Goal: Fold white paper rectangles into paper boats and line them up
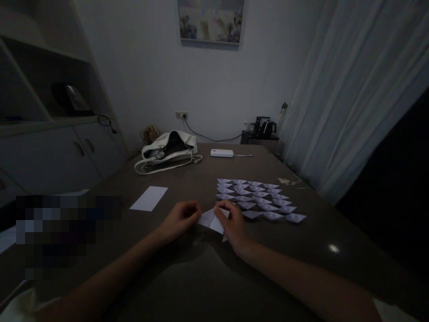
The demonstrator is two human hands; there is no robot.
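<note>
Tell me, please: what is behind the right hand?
Behind the right hand are rows of folded white papers on the table, and farther back a white device with a cable. The hand covers part of the rows' near-left corner; what lies there cannot be seen.

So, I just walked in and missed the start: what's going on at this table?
A person's right hand holds a folded white paper, with the left hand close to its left corner. Rows of small paper boats lie beyond and to the right. A flat white sheet lies to the left, and a white bag rests farther back.
</note>
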